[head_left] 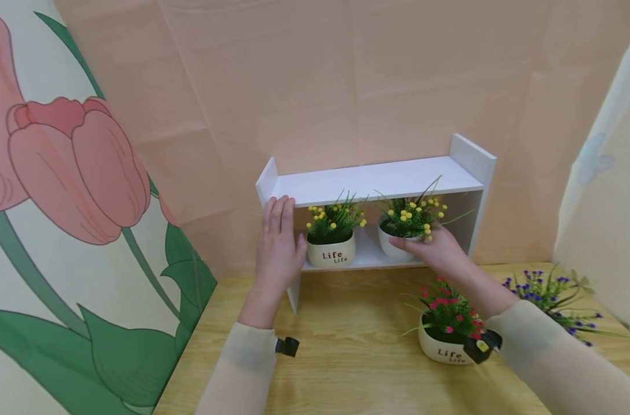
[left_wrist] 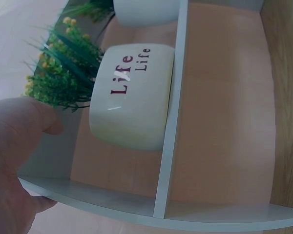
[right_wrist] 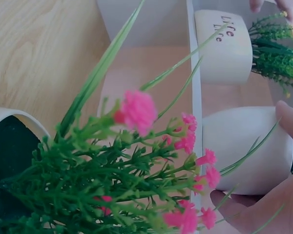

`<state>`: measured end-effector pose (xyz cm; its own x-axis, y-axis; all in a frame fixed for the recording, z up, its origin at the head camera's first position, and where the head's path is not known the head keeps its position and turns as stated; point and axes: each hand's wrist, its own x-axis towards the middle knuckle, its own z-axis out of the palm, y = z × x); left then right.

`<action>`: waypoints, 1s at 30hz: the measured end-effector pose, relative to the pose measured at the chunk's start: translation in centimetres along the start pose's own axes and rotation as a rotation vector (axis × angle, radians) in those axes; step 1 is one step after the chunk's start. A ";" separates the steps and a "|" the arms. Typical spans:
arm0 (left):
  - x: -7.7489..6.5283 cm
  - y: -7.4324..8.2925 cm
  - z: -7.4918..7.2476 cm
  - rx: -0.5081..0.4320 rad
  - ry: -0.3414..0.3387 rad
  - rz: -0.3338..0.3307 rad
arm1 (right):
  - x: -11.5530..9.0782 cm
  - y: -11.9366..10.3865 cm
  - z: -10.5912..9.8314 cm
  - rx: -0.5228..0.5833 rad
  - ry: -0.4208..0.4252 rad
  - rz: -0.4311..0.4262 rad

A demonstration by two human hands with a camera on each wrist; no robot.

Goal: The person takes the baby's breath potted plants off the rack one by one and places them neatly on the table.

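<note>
My left hand point(head_left: 280, 248) lies along the left end of a white two-tier shelf point(head_left: 366, 178), fingers straight and pointing up, thumb apart on the inner side. Beside that thumb, a white pot lettered "Life" point(head_left: 332, 252) with yellow flowers stands on the lower board. My right hand point(head_left: 444, 251) grips a second white pot point(right_wrist: 246, 148) with yellow flowers point(head_left: 410, 213), to the right of the first on the same board. Its thumb presses the pot's near side, and the other fingers are partly hidden behind it.
A "Life" pot point(head_left: 439, 349) with pink flowers point(right_wrist: 185, 134) stands on the wooden table point(head_left: 346, 334), below my right forearm. Purple flowers point(head_left: 543, 294) rise farther right, partly behind the sleeve. A beige cloth backdrop point(head_left: 320, 86) hangs behind the shelf, and a tulip-painted wall point(head_left: 86, 167) is at left.
</note>
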<state>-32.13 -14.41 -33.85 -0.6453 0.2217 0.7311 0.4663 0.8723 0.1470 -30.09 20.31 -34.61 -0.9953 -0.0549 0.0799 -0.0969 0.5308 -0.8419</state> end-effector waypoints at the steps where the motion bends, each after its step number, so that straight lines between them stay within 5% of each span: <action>1: 0.0 0.0 0.0 -0.001 -0.001 0.000 | -0.1 0.0 0.0 0.009 -0.001 0.014; 22: -0.1 0.1 0.1 -0.014 0.030 0.022 | -4.1 -0.2 0.1 0.006 -0.009 -0.022; 30: 0.0 0.1 0.1 -0.009 0.026 0.016 | -5.9 -0.6 0.2 -0.081 0.024 -0.052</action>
<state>-32.14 -14.25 -33.89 -0.6214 0.2243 0.7507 0.4824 0.8646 0.1410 -24.20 20.13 -34.68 -0.9887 -0.0639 0.1358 -0.1470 0.5944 -0.7906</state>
